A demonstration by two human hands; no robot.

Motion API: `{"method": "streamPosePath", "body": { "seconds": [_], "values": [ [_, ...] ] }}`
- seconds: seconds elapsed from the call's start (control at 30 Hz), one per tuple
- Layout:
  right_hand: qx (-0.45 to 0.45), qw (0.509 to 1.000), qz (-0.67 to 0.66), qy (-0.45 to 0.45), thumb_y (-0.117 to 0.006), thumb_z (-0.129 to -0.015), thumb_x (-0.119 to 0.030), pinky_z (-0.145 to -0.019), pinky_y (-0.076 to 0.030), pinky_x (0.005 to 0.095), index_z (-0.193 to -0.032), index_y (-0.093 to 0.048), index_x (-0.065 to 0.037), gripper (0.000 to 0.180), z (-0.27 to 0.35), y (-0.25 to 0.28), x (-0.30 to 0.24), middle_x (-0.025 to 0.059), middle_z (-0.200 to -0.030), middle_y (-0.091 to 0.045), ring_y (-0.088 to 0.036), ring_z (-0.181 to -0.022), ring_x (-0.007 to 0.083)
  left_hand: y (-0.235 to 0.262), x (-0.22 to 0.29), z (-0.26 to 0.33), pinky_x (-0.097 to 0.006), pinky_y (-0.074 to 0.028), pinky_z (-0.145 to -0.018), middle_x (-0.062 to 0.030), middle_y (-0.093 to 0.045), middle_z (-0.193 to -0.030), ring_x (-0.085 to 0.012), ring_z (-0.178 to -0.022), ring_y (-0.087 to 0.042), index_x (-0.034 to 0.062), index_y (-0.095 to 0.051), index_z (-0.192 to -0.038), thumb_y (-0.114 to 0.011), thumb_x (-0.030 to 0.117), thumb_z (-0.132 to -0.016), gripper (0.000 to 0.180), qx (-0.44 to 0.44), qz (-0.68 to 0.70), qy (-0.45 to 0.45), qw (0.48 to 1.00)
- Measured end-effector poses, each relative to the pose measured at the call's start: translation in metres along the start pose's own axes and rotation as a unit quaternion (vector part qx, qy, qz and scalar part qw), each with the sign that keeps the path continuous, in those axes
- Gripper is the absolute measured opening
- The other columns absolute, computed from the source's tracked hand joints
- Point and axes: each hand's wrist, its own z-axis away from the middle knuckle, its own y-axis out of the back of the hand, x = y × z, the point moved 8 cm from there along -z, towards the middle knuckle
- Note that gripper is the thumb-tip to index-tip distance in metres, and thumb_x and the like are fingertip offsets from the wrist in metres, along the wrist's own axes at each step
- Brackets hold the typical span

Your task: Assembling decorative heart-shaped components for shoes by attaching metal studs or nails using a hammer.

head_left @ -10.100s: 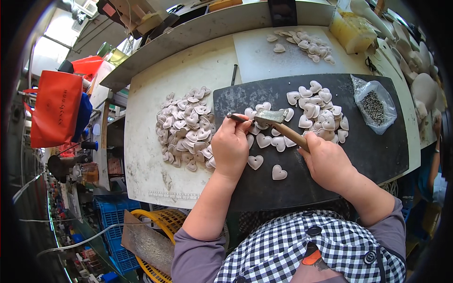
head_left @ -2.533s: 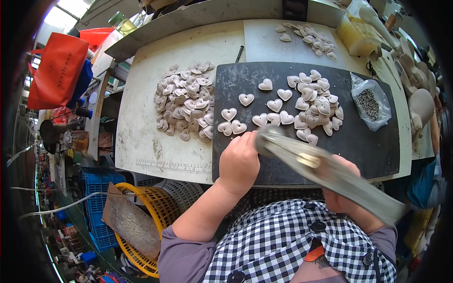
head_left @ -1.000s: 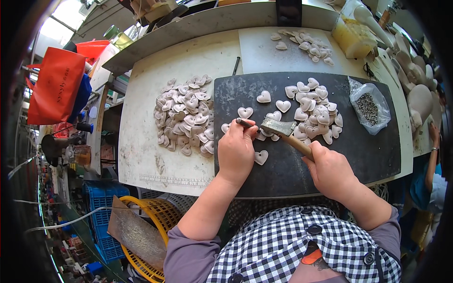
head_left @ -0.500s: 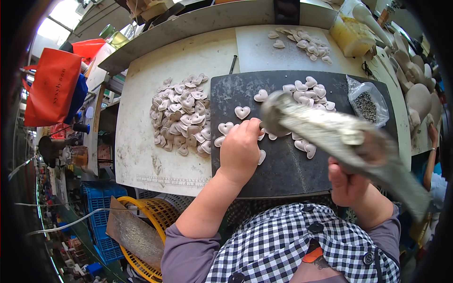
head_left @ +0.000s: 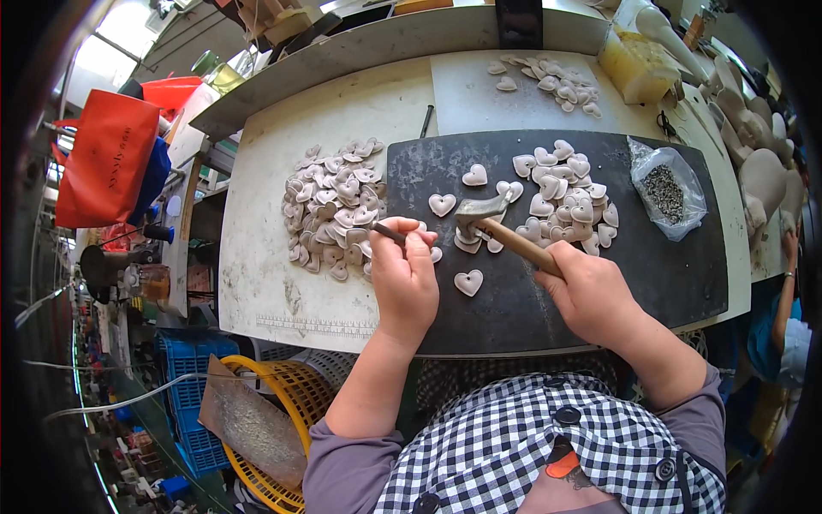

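My left hand (head_left: 407, 283) is closed round a dark metal rod (head_left: 388, 233), like a punch, that lies tilted sideways in the fingers. In my right hand (head_left: 591, 287) is a hammer (head_left: 524, 247), gripped by its wooden handle. Its metal head rests low over the black board (head_left: 599, 313), at the small heart-shaped pieces, and partly covers some of them. Single pale hearts, such as a padded heart (head_left: 468, 283), lie around the hammer head. A heap of hearts (head_left: 561, 210) sits to its right on the same board.
A larger heap of hearts (head_left: 330, 210) lies left of the board on the white tabletop (head_left: 257, 257). More hearts (head_left: 565, 86) lie at the back. A clear bag (head_left: 668, 193) of small metal bits rests at the board's right. A nail-like rod (head_left: 426, 122) lies behind the board.
The hammer, raised and blurred before, has come down to the board with my right hand. My left hand has shifted left, off the hearts, and the rod now shows.
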Motion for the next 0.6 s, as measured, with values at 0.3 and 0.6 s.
{"method": "streamPosePath", "body": {
  "seconds": [0.3, 0.6],
  "values": [
    [0.148, 0.881, -0.448, 0.012, -0.057, -0.102, -0.017, -0.05, -0.039, 0.0201, -0.106, -0.056, -0.003, 0.014, 0.006, -0.003, 0.048, -0.0022, -0.073, -0.052, -0.047, -0.056, 0.0032, -0.047, 0.016, 0.006, -0.041, -0.039, -0.093, -0.0074, -0.058, -0.125, -0.0263, -0.11, -0.049, 0.0103, -0.065, -0.115, -0.068, 0.027, -0.086, 0.033, -0.088, -0.451, -0.201, 0.865],
    [0.165, 0.877, -0.451, 0.022, -0.056, -0.101, -0.015, -0.047, -0.037, 0.0186, -0.105, -0.055, -0.004, 0.011, 0.014, 0.003, 0.053, -0.0027, -0.075, -0.051, -0.044, -0.053, 0.0021, -0.021, 0.027, -0.015, -0.04, -0.039, -0.09, -0.0031, -0.061, -0.109, -0.0266, -0.102, -0.052, 0.0139, -0.07, -0.104, -0.075, 0.029, -0.083, 0.026, -0.051, -0.44, -0.183, 0.877]
  ]
}}
